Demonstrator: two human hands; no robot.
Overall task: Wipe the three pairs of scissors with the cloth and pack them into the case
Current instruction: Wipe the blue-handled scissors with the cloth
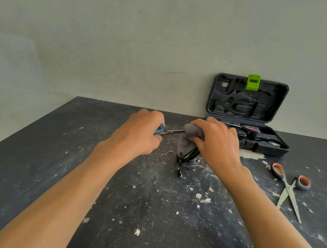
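My left hand (141,133) grips the blue handles of a pair of scissors (169,132), blades pointing right. My right hand (216,142) presses a grey cloth (189,139) around those blades. A dark object (189,156) lies under the cloth on the table; I cannot tell what it is. A second pair of scissors (289,186) with orange-grey handles lies spread apart at the right. The dark case (248,113) stands behind my right hand with its lid up against the wall, a green latch (253,82) on top. Something red lies in its base (252,129).
The dark table (72,154) is dusty, with white flecks and crumbs (203,198) scattered over its middle. A grey wall stands right behind the table's far edge. The table's left edge runs diagonally from the far corner.
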